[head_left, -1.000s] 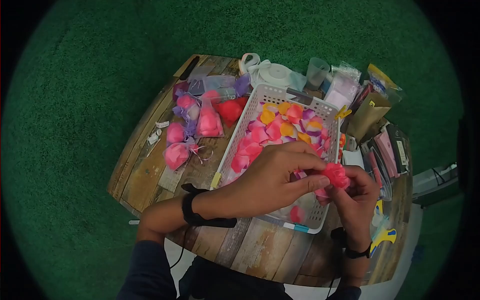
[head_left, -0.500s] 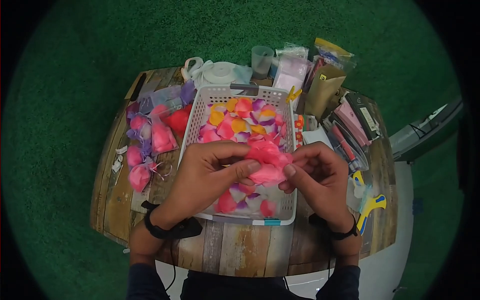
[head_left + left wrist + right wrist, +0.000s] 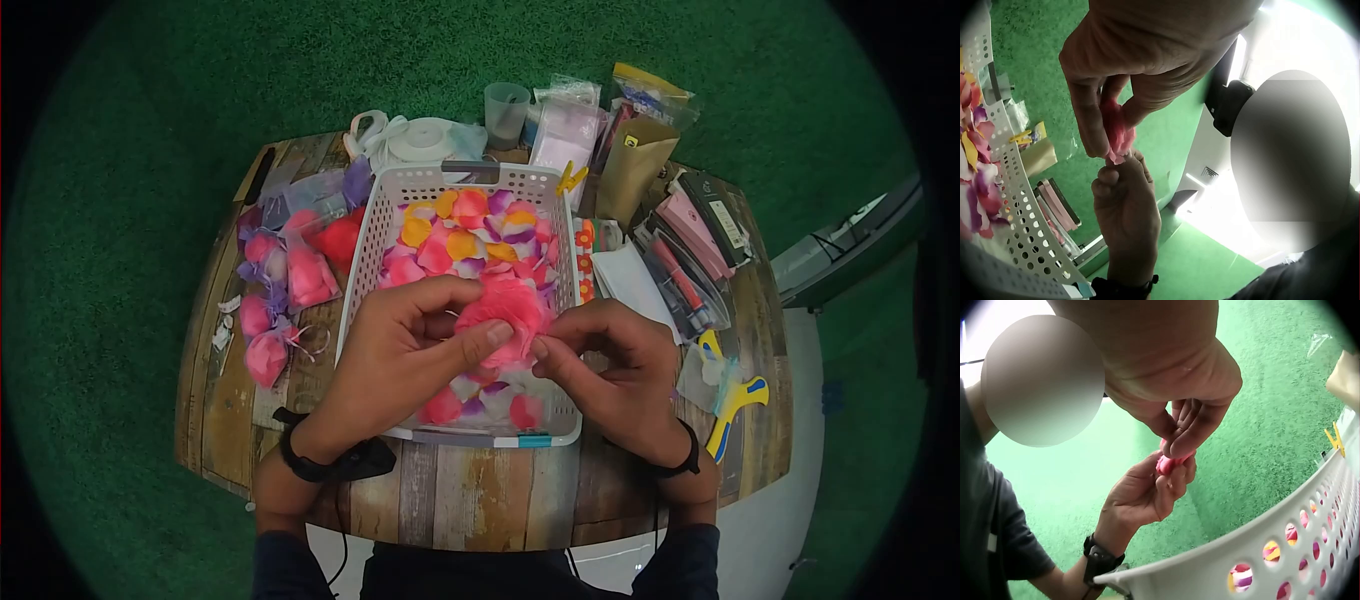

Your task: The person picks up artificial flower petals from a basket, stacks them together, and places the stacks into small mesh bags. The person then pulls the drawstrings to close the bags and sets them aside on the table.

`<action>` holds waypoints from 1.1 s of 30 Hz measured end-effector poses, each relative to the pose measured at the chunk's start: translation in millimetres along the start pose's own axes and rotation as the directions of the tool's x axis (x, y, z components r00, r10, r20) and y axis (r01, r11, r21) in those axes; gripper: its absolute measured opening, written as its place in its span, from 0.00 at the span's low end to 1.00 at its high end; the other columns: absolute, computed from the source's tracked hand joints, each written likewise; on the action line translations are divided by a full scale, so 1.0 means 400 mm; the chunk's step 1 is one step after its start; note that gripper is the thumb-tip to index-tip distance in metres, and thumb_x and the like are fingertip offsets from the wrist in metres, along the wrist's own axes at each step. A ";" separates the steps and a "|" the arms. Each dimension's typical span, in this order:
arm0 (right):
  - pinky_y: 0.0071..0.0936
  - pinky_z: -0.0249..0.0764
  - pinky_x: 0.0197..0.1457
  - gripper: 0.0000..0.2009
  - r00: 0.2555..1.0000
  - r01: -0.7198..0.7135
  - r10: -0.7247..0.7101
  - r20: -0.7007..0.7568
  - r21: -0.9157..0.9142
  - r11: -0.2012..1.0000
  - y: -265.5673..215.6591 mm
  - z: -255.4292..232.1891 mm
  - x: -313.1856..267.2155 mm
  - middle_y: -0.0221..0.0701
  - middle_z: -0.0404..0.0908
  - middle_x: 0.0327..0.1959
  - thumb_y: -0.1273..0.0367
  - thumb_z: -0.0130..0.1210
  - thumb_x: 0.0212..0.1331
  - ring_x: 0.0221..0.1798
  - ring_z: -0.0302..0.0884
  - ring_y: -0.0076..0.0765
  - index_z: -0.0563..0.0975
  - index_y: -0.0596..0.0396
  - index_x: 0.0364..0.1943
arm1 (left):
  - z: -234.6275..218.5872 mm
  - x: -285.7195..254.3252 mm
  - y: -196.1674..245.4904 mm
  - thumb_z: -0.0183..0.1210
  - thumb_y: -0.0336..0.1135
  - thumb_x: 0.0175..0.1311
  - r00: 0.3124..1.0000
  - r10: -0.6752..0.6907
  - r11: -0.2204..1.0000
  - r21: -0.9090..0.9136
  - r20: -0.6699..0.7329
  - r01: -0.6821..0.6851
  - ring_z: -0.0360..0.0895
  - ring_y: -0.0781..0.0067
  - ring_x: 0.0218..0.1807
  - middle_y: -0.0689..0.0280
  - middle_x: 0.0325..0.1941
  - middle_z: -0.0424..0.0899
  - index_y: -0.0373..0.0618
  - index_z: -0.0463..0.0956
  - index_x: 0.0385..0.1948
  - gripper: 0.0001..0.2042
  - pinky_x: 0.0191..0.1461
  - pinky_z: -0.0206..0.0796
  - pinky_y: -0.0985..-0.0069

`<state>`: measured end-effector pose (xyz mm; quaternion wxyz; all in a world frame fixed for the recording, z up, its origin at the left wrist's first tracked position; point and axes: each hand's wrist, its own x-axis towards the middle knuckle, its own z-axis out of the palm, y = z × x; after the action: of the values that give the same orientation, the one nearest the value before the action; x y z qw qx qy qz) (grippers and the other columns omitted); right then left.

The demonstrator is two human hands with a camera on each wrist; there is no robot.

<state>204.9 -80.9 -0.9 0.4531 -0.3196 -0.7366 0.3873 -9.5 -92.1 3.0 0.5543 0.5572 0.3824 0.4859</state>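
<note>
A ruffled pink petal bunch (image 3: 508, 312) is held above the basket. My left hand (image 3: 405, 345) grips its left side between thumb and fingers, and my right hand (image 3: 615, 365) pinches its right edge. In the left wrist view the pink bunch (image 3: 1116, 131) hangs from the left hand (image 3: 1141, 59), with the right hand (image 3: 1127, 206) touching its lower end. The right wrist view shows both hands meeting at the pink bunch (image 3: 1169, 464), mostly covered by fingers. Beneath them, loose pink, orange and purple petals (image 3: 462, 245) lie in the white basket (image 3: 360, 270).
Filled pink pouches (image 3: 310, 275) lie on the table's left side. Behind the basket are a ribbon roll (image 3: 422, 140) and a clear cup (image 3: 506, 112). A brown paper bag (image 3: 636, 170), packets (image 3: 570, 130) and a yellow-blue tool (image 3: 738, 410) stand or lie to the right.
The head view has turned, bringing the basket toward the middle. The pink bunch, compact a second ago, appears spread wider and flatter, with both hands still holding it.
</note>
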 end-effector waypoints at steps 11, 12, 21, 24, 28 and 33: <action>0.20 0.76 0.46 0.20 0.970 -0.211 0.229 -0.075 0.197 0.957 -0.036 0.028 0.005 0.33 0.80 0.45 0.76 0.64 0.57 0.45 0.78 0.22 0.72 0.61 0.54 | 0.012 -0.012 0.019 0.62 0.26 0.64 0.999 -0.045 0.999 0.007 0.015 0.045 0.83 0.77 0.37 0.61 0.39 0.82 0.29 0.77 0.46 0.12 0.33 0.79 0.81; 0.19 0.76 0.45 0.19 0.969 -0.238 0.246 0.000 0.254 0.937 -0.021 0.021 0.006 0.32 0.81 0.44 0.76 0.64 0.57 0.44 0.78 0.21 0.73 0.61 0.53 | 0.012 -0.011 0.021 0.62 0.26 0.64 0.999 -0.049 0.999 0.005 0.012 0.048 0.83 0.77 0.37 0.61 0.39 0.82 0.29 0.77 0.46 0.12 0.33 0.79 0.81; 0.12 0.73 0.36 0.09 0.954 -0.265 0.300 -0.024 0.409 0.873 0.007 0.013 0.002 0.28 0.83 0.35 0.75 0.64 0.59 0.35 0.78 0.14 0.80 0.62 0.43 | 0.008 -0.012 0.044 0.62 0.28 0.64 0.986 -0.161 0.982 -0.093 0.040 0.164 0.82 0.79 0.32 0.63 0.37 0.81 0.32 0.79 0.45 0.11 0.30 0.74 0.84; 0.14 0.75 0.37 0.10 0.968 -0.202 0.244 -0.057 0.402 0.893 0.004 0.026 -0.001 0.29 0.84 0.34 0.75 0.63 0.59 0.35 0.79 0.16 0.80 0.62 0.44 | 0.004 -0.009 0.036 0.62 0.28 0.65 0.988 -0.147 0.979 -0.132 0.048 0.152 0.82 0.79 0.29 0.64 0.36 0.82 0.33 0.79 0.44 0.10 0.30 0.74 0.84; 0.18 0.78 0.40 0.11 0.987 -0.160 0.162 0.001 0.175 0.971 -0.010 0.012 -0.002 0.33 0.85 0.35 0.76 0.64 0.58 0.37 0.82 0.20 0.82 0.61 0.45 | -0.011 -0.008 0.031 0.61 0.28 0.65 0.998 -0.027 0.999 0.043 0.056 0.024 0.81 0.79 0.31 0.63 0.37 0.82 0.32 0.80 0.43 0.10 0.31 0.75 0.84; 0.19 0.76 0.38 0.10 0.979 -0.201 0.203 -0.002 0.125 0.971 -0.017 0.016 -0.002 0.35 0.84 0.35 0.77 0.65 0.56 0.35 0.81 0.22 0.82 0.64 0.42 | -0.013 -0.007 0.036 0.61 0.28 0.65 0.995 -0.053 0.996 0.072 0.079 0.047 0.80 0.80 0.32 0.64 0.36 0.81 0.33 0.81 0.44 0.10 0.33 0.75 0.83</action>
<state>198.5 -86.7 2.6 0.4357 -0.3669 -0.6713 0.4742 -16.8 -94.8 16.6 0.5614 0.5858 0.3903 0.4352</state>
